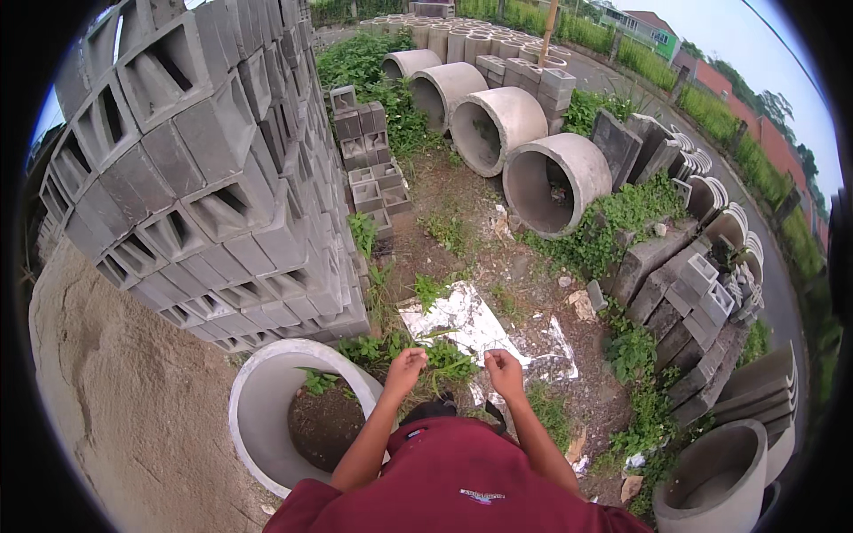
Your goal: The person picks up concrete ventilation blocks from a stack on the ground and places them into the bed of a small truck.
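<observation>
My left hand (407,370) is held out in front of my body with its fingers curled together, just beyond the rim of an upright concrete ring (251,391). Level with it, a short gap to the right, my right hand (505,370) has its fingers drawn in toward the thumb. Whatever either hand may pinch is too small to make out. Below them on the ground lie a torn white sheet (471,324) and some green weeds (442,362). Soil and a small plant show inside the ring.
A tall stack of grey hollow blocks (191,169) rises at the left, beside a sand heap (98,355). Concrete pipes (569,169) lie in a row ahead. Concrete slabs (653,258) and blocks line the right. Another concrete ring (715,480) stands at the lower right.
</observation>
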Demonstrator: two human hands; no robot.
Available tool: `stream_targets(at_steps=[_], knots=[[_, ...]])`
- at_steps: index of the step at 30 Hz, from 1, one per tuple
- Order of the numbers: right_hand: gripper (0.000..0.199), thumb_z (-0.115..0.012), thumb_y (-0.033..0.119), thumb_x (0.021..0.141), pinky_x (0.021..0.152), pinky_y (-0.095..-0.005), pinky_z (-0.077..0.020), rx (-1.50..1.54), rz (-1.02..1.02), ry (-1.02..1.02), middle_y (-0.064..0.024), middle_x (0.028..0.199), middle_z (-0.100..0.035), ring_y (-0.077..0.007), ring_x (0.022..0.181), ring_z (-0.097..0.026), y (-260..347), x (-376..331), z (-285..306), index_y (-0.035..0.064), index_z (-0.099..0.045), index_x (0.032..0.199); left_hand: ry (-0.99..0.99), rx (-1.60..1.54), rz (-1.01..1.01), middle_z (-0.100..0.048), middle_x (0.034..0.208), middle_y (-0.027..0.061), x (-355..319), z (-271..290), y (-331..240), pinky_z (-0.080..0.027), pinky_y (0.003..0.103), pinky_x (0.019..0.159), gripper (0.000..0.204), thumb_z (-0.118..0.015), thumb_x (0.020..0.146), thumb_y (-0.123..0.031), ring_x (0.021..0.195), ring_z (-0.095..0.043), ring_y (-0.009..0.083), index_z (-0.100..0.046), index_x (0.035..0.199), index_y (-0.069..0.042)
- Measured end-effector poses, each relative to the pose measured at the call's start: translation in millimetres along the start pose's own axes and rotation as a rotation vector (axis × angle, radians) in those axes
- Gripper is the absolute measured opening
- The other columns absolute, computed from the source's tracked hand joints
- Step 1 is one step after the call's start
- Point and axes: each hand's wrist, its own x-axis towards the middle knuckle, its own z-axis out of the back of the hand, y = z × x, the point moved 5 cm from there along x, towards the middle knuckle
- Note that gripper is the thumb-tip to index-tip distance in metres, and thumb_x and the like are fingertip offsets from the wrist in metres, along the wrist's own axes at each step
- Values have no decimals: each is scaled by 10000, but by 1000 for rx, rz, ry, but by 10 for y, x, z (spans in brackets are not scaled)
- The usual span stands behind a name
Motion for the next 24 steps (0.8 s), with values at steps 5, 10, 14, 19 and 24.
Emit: stream_targets(at_steps=[5, 10, 14, 19, 24], knots=[[336, -652, 183, 930, 626, -262, -478, 50, -57, 87, -79, 774, -651, -119, 697, -615, 248, 1400, -166, -15, -527, 1170, -18, -33, -40, -689, 1045, 71, 1258, -35, -624, -476, 263, 780, 244, -576, 968, -192, 916, -623, 114, -587, 1153, -33], [578, -640, 139, 928, 634, -273, -488, 70, -52, 109, -98, 783, -628, -142, 694, -614, -201, 2766, -431, -3, -273, 1350, -96, -97, -38, -682, 1073, 82, 2367, -172, -837, -480, 277, 801, 273, -572, 975, -229, 940, -630, 145, -582, 1167, -35], [566, -655, 146, 919, 608, -272, -472, 87, -5, 200, -83, 760, -618, -130, 677, -594, -400, 4116, -638, -11, -300, 1331, -221, -157, 22, -685, 1044, 79, 3373, -285, -894, -489, 285, 810, 269, -587, 965, -208, 933, -640, 143, -584, 1161, -24], [555, -671, 146, 909, 597, -261, -457, -12, 90, 350, -71, 744, -612, -109, 661, -567, -65, 5910, -914, 11, -325, 1320, -352, -132, 22, -690, 1027, 64, 4743, -260, -930, -489, 272, 772, 259, -595, 955, -192, 901, -643, 130, -588, 1158, -32], [537, -669, 146, 911, 600, -264, -466, -1, 124, 465, -80, 759, -623, -113, 675, -585, 205, 7408, -1262, 6, -347, 1317, -424, -198, -10, -693, 1054, 58, 5936, -319, -1641, -477, 265, 749, 266, -579, 964, -207, 908, -638, 117, -583, 1181, -54]])
